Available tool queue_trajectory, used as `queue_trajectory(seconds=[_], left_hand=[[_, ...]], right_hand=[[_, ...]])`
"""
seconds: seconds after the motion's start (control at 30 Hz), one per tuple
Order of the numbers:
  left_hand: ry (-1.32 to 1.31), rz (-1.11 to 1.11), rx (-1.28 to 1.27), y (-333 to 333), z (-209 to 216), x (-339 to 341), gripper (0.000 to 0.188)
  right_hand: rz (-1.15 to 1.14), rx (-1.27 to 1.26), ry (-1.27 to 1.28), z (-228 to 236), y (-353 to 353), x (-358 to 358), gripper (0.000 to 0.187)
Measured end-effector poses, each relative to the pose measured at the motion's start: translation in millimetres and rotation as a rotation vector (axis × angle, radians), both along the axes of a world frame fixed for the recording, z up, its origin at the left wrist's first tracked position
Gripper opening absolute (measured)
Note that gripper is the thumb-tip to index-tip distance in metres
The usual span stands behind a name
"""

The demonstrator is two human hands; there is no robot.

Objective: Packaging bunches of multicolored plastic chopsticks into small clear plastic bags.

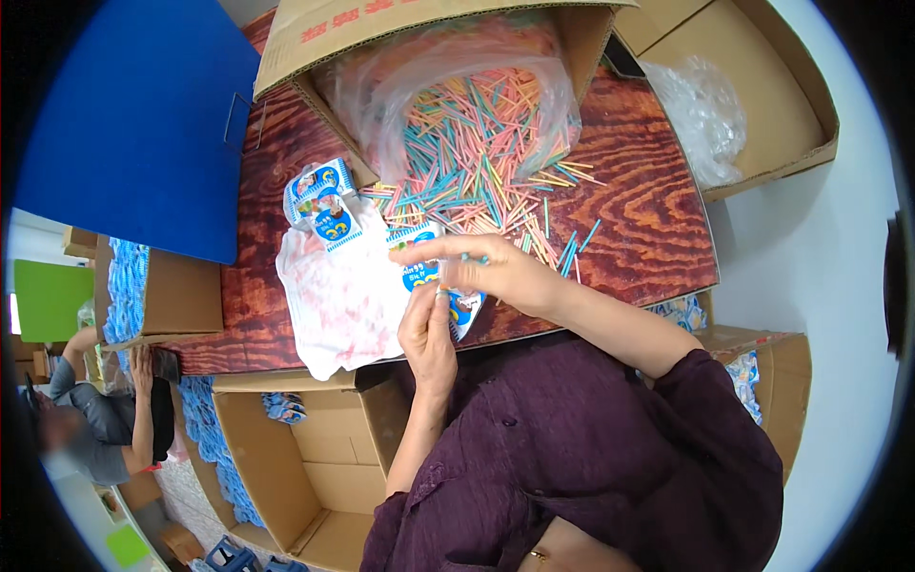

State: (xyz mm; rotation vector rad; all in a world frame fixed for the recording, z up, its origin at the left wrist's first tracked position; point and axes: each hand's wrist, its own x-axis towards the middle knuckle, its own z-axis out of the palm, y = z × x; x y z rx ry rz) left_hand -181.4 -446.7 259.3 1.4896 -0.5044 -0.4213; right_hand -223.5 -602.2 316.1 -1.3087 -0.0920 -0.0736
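My left hand [429, 341] is closed in a pinch at the table's near edge, fingertips up, on something small that I cannot make out. Just above it is my right hand [510, 275], its index finger stretched to the left and the thumb apart from it. Behind the hands lie small blue-and-white printed packets [416, 276], partly covered by my fingers. A white cloth with pinkish stains [338, 310] is spread to the left, with more packets [334, 217] on its far end. Thin pastel sticks [477, 133] in pink, blue and yellow spill toward my hands.
The sticks come from a tipped cardboard box [348, 43] lined with clear plastic. An open carton [743, 71] stands at right, another [329, 439] below the wood-patterned table [639, 143]. A blue panel [133, 124] rises at left. Another person [105, 419] works beside a packet-filled box [181, 286].
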Motion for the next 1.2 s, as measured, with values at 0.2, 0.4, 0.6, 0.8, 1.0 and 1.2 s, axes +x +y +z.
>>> queue_trajectory(seconds=[0.2,0.4,0.6,0.8,1.0,1.2], left_hand=[[0.065,0.053,-0.255,4,-12,5,0.016],[0.221,-0.029,-0.343,7,6,8,0.026],[0.257,-0.154,-0.224,8,35,11,0.033],[-0.152,-0.139,-0.190,7,21,22,0.018],[0.176,-0.106,-0.179,7,24,5,0.006],[0.183,-0.126,-0.189,0,30,-3,0.008]], right_hand=[[-0.165,-0.334,0.027,10,2,-14,0.090],[-0.308,-0.547,0.128,23,13,-30,0.064],[-0.382,-0.814,-0.073,21,16,-33,0.056],[-0.391,-0.898,-0.154,11,21,-35,0.054],[-0.420,-0.684,-0.076,-1,23,-47,0.054],[-0.380,-0.190,0.106,-1,17,-66,0.043]])
